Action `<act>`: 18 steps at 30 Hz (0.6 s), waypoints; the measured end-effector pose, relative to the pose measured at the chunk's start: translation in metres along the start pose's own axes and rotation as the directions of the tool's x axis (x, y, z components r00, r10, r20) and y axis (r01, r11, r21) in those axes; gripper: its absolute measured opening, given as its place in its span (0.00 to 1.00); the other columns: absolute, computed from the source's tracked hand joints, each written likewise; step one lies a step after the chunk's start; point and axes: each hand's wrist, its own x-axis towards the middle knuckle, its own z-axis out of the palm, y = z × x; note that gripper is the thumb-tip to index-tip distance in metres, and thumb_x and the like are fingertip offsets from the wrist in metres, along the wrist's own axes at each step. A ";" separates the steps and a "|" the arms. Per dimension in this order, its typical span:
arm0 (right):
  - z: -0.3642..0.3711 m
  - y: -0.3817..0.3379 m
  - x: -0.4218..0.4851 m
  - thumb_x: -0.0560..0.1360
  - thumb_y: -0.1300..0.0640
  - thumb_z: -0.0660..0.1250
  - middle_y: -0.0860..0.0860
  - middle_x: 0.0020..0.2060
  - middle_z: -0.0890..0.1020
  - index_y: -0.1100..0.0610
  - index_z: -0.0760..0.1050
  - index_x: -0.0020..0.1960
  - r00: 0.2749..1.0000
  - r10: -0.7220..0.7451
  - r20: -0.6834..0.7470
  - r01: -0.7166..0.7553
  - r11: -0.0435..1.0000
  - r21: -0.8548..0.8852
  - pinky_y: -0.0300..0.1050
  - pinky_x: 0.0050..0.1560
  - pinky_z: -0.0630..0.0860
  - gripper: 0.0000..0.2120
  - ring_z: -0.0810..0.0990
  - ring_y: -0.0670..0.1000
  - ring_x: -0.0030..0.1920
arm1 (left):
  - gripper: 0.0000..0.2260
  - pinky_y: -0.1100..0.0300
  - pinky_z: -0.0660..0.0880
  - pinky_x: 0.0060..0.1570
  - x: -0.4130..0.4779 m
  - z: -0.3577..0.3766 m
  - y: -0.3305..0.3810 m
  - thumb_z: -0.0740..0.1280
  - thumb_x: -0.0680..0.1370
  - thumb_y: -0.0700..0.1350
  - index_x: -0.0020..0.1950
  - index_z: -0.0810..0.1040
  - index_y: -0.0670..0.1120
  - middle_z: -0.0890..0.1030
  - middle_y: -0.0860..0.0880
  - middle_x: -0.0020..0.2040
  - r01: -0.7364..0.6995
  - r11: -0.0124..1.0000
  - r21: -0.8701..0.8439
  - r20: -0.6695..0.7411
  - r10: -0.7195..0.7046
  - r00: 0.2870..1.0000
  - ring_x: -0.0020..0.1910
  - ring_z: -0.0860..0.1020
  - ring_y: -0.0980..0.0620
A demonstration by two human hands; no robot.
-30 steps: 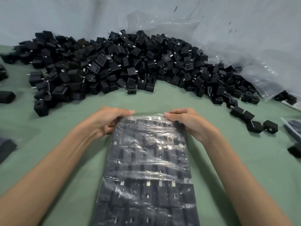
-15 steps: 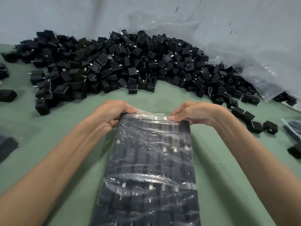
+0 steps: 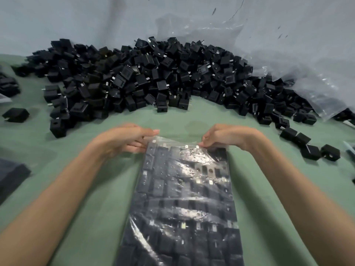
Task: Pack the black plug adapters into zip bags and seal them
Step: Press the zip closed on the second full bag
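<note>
A clear zip bag (image 3: 184,204) packed with rows of black plug adapters lies lengthwise on the green table (image 3: 99,217), running from the bottom edge up to the middle. My left hand (image 3: 124,140) pinches the bag's far left corner at its mouth. My right hand (image 3: 228,136) pinches the far right corner of the same mouth edge. A large heap of loose black plug adapters (image 3: 153,79) stretches across the table beyond the bag.
Crumpled clear plastic sheeting (image 3: 288,70) lies at the back right against a grey wall. A few stray adapters (image 3: 311,148) sit to the right of my right hand. One adapter (image 3: 16,115) and dark packed bags (image 3: 11,177) lie at the left.
Both hands have shifted slightly outward along the bag's far edge. My right wrist has risen, and the fingers now pinch the corner from above. The bag has stayed where it was.
</note>
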 end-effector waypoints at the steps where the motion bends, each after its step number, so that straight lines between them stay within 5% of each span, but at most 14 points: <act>1: -0.003 -0.003 -0.001 0.78 0.49 0.63 0.43 0.21 0.69 0.51 0.69 0.26 1.000 -0.009 0.000 0.009 0.997 -0.074 0.49 0.56 0.66 0.22 0.68 0.48 0.29 | 0.17 0.63 0.79 0.46 0.000 -0.005 -0.001 0.72 0.66 0.55 0.47 0.80 0.45 0.86 0.51 0.41 -0.006 1.000 0.000 -0.009 0.006 1.000 0.44 0.83 0.56; 3: -0.004 -0.012 -0.002 0.78 0.45 0.62 0.42 0.31 0.80 0.47 0.78 0.34 0.999 -0.029 0.017 0.030 0.994 -0.105 0.44 0.57 0.68 0.16 0.77 0.48 0.39 | 0.16 0.62 0.79 0.51 0.000 -0.010 -0.003 0.74 0.66 0.51 0.47 0.81 0.42 0.86 0.47 0.46 -0.001 1.000 -0.025 0.010 0.001 1.000 0.47 0.83 0.54; 6: 0.003 -0.025 0.001 0.78 0.40 0.59 0.43 0.51 0.80 0.49 0.77 0.56 1.000 -0.013 -0.014 0.012 0.996 -0.086 0.38 0.50 0.67 0.17 0.76 0.43 0.50 | 0.08 0.69 0.78 0.38 0.000 -0.002 -0.004 0.74 0.68 0.43 0.42 0.80 0.41 0.84 0.49 0.35 0.002 0.995 -0.100 -0.030 -0.005 1.000 0.33 0.82 0.58; 9: 0.013 -0.022 -0.002 0.78 0.40 0.58 0.39 0.47 0.78 0.50 0.77 0.53 0.995 -0.029 -0.093 0.026 0.999 -0.039 0.42 0.55 0.66 0.17 0.76 0.41 0.48 | 0.06 0.72 0.74 0.29 -0.001 0.007 0.000 0.72 0.74 0.39 0.39 0.77 0.41 0.80 0.53 0.26 -0.033 0.994 -0.105 -0.141 0.018 0.990 0.25 0.78 0.62; 12: 0.031 -0.003 -0.018 0.77 0.41 0.60 0.43 0.35 0.80 0.51 0.77 0.46 0.922 0.089 -0.377 0.020 0.961 0.275 0.39 0.39 0.69 0.15 0.79 0.43 0.37 | 0.08 0.72 0.71 0.26 -0.006 0.016 0.004 0.69 0.76 0.40 0.37 0.75 0.42 0.76 0.55 0.23 -0.091 0.989 -0.118 -0.211 0.065 0.975 0.22 0.74 0.62; 14: 0.050 0.017 -0.034 0.77 0.41 0.60 0.48 0.32 0.78 0.53 0.76 0.48 0.828 0.191 -0.528 0.057 0.907 0.418 0.39 0.30 0.71 0.15 0.77 0.43 0.29 | 0.09 0.67 0.73 0.35 -0.008 0.026 0.007 0.69 0.77 0.43 0.37 0.75 0.43 0.75 0.52 0.29 -0.127 0.982 -0.137 -0.287 0.083 0.954 0.29 0.74 0.57; 16: 0.066 0.023 -0.047 0.78 0.42 0.60 0.50 0.33 0.77 0.55 0.75 0.52 0.801 0.279 -0.530 0.105 0.806 0.582 0.37 0.26 0.72 0.16 0.75 0.42 0.25 | 0.11 0.61 0.72 0.39 -0.012 0.038 0.012 0.68 0.77 0.45 0.37 0.74 0.43 0.72 0.49 0.31 -0.158 0.955 -0.249 -0.364 0.059 0.930 0.33 0.71 0.50; 18: 0.075 0.019 -0.054 0.76 0.40 0.60 0.52 0.38 0.79 0.56 0.75 0.53 0.841 0.319 -0.437 0.152 0.636 0.756 0.43 0.38 0.78 0.20 0.78 0.47 0.34 | 0.11 0.60 0.75 0.33 -0.019 0.047 0.021 0.66 0.79 0.47 0.39 0.74 0.43 0.72 0.49 0.29 -0.225 0.888 -0.401 -0.404 0.050 0.914 0.30 0.74 0.48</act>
